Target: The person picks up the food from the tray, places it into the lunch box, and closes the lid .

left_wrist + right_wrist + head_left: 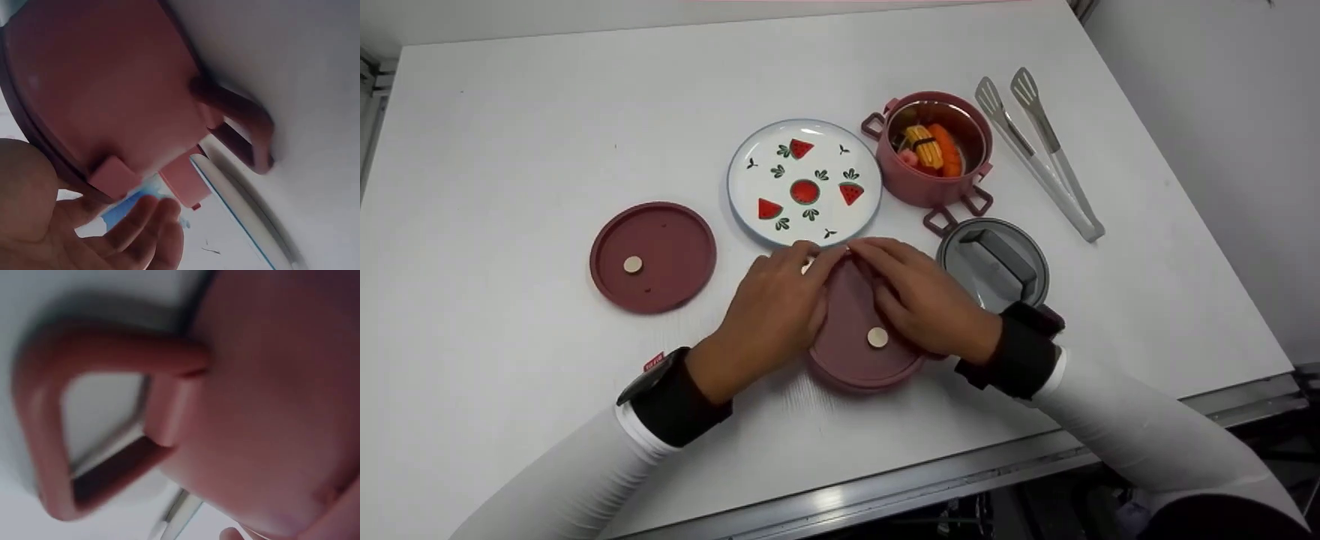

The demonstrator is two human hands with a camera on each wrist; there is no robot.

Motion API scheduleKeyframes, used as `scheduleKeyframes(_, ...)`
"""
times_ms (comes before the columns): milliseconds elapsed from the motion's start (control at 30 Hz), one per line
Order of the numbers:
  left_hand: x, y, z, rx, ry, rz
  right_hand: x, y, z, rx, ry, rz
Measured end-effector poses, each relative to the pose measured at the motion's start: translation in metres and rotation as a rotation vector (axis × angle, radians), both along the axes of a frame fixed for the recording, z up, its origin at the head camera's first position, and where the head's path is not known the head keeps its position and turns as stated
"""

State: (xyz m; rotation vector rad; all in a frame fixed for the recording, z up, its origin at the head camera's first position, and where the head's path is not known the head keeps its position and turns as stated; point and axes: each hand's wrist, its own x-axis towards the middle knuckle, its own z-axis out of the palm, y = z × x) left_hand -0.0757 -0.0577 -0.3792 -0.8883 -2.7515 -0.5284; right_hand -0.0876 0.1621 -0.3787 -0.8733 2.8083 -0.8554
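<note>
A dark pink pot (101, 84) stands near the table's front with a matching round lid (847, 330) on it. On the lid sits a cream button (877, 337). My left hand (776, 304) curls over the lid's far left edge, its fingers beside a small pink clasp (115, 177) in the left wrist view. From the other side my right hand (926, 300) holds the lid's edge, fingertips meeting the left ones at the far rim. Loop handles stick out of the pot low down, one (242, 118) in the left wrist view, another (42, 433) in the right.
Left of the pot lies a second dark pink lid (675, 259). A watermelon-patterned plate (802, 161) is behind, beside an uncovered pink pot (919, 184) with toy food, including corn (924, 146). Right are a grey lid (986, 281) with a bar handle and metal tongs (1046, 161).
</note>
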Motion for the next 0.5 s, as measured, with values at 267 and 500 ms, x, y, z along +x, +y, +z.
scheduleKeyframes(267, 0.003, 0.014, -0.002, 0.029, -0.190, -0.025, -0.005, -0.011, -0.002, 0.089, 0.041, -0.028)
scheduleKeyframes(500, 0.003, 0.018, -0.013, -0.011, -0.229, -0.029, -0.003, -0.015, -0.006, 0.180, 0.109, -0.027)
